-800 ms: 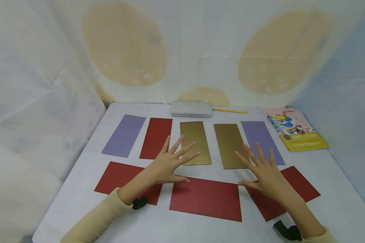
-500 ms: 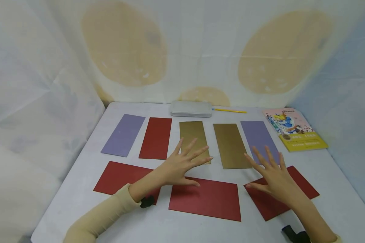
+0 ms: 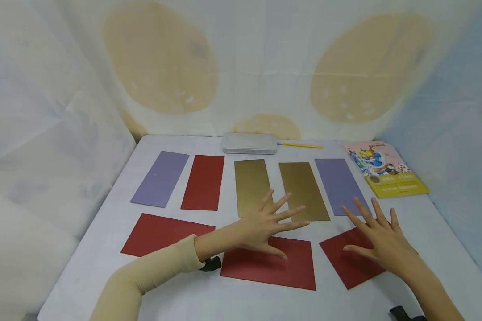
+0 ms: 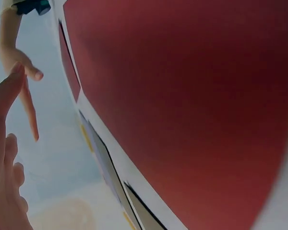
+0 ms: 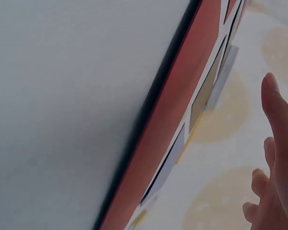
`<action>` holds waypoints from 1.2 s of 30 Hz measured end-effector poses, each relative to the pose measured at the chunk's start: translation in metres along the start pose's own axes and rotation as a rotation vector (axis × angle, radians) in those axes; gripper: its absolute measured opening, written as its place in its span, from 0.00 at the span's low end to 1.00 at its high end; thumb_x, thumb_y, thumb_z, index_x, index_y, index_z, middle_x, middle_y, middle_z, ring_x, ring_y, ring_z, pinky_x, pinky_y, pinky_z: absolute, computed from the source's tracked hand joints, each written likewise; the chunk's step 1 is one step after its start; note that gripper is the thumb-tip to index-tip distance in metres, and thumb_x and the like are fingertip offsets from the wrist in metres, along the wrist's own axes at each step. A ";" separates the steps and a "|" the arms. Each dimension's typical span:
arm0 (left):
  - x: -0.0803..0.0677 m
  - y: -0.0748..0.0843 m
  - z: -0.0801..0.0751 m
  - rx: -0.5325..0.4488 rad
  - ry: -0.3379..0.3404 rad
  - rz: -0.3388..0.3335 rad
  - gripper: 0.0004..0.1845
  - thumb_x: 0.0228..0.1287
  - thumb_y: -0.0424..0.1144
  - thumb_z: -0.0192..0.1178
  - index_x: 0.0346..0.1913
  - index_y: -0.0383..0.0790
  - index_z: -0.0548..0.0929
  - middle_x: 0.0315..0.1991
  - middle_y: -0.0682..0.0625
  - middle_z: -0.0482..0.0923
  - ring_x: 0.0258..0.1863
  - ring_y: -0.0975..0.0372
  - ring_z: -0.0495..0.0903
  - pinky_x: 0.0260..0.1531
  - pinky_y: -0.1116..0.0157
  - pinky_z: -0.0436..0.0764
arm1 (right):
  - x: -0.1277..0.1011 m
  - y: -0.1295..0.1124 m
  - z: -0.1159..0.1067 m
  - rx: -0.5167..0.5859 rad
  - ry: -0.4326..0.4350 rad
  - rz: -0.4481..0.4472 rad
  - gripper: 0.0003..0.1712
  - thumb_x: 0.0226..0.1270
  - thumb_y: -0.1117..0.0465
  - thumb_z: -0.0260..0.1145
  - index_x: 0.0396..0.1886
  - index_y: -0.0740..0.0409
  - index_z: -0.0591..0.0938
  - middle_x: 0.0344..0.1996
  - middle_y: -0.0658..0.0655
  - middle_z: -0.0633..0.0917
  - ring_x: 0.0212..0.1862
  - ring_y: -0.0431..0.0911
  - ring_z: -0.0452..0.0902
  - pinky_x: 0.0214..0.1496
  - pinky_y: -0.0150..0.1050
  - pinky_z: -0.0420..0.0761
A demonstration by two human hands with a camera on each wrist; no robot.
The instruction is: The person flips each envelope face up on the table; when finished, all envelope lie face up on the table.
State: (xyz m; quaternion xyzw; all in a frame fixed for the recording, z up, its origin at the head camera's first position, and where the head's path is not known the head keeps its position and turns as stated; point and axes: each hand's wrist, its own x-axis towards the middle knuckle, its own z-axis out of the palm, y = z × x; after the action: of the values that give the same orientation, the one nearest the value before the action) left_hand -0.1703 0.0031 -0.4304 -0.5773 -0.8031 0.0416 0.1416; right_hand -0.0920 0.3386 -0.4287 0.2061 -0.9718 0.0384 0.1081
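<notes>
While spread, hands (image 3: 265, 225) over red sheets (image 3: 271, 263)

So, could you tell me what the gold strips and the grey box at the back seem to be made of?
Gold strips: probably metallic-finish card, flat with a soft sheen. Grey box: likely a metal tin, given its rounded corners and dull silvery lid, though plastic is possible.

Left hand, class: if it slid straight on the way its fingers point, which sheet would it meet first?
Probably the right-hand gold sheet: the left hand points right and away, its fingertips already over that sheet's near corner, though its height above the sheet is unclear.
</notes>
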 end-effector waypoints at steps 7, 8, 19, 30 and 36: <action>0.027 0.015 0.000 -0.038 -0.028 0.034 0.55 0.49 0.83 0.39 0.77 0.61 0.43 0.78 0.53 0.33 0.73 0.47 0.20 0.63 0.38 0.28 | -0.017 0.017 -0.001 0.023 -0.009 0.052 0.61 0.49 0.36 0.73 0.78 0.37 0.49 0.76 0.58 0.47 0.75 0.60 0.26 0.64 0.65 0.22; 0.029 0.017 0.000 -0.039 -0.035 0.035 0.54 0.50 0.83 0.39 0.77 0.61 0.43 0.78 0.53 0.32 0.72 0.47 0.19 0.63 0.38 0.28 | -0.019 0.019 0.000 0.027 -0.011 0.060 0.61 0.49 0.36 0.73 0.78 0.37 0.49 0.77 0.58 0.47 0.75 0.60 0.26 0.64 0.65 0.22; 0.062 0.046 0.003 -0.077 -0.033 0.082 0.56 0.49 0.83 0.43 0.78 0.59 0.44 0.77 0.55 0.31 0.72 0.49 0.17 0.64 0.41 0.25 | -0.041 0.038 -0.002 0.064 -0.055 0.145 0.62 0.49 0.37 0.74 0.78 0.38 0.48 0.77 0.57 0.43 0.74 0.61 0.23 0.62 0.66 0.20; 0.088 0.080 0.013 -0.264 -0.153 0.042 0.57 0.52 0.79 0.48 0.77 0.60 0.33 0.77 0.58 0.30 0.72 0.55 0.18 0.67 0.48 0.27 | -0.059 0.062 0.001 0.159 -0.139 0.210 0.63 0.48 0.40 0.75 0.78 0.46 0.50 0.73 0.71 0.50 0.73 0.68 0.28 0.62 0.69 0.26; 0.098 0.098 0.019 -0.347 -0.255 0.001 0.58 0.51 0.79 0.50 0.77 0.55 0.38 0.77 0.60 0.37 0.75 0.59 0.30 0.70 0.54 0.40 | -0.066 0.078 0.004 0.260 -0.204 0.255 0.63 0.47 0.43 0.77 0.77 0.55 0.52 0.68 0.78 0.56 0.71 0.72 0.39 0.54 0.76 0.54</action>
State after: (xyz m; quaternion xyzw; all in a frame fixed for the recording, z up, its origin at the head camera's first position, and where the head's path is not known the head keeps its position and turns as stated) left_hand -0.1145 0.1297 -0.4537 -0.5836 -0.8092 -0.0245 -0.0628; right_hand -0.0659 0.4352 -0.4499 0.0964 -0.9828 0.1558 -0.0238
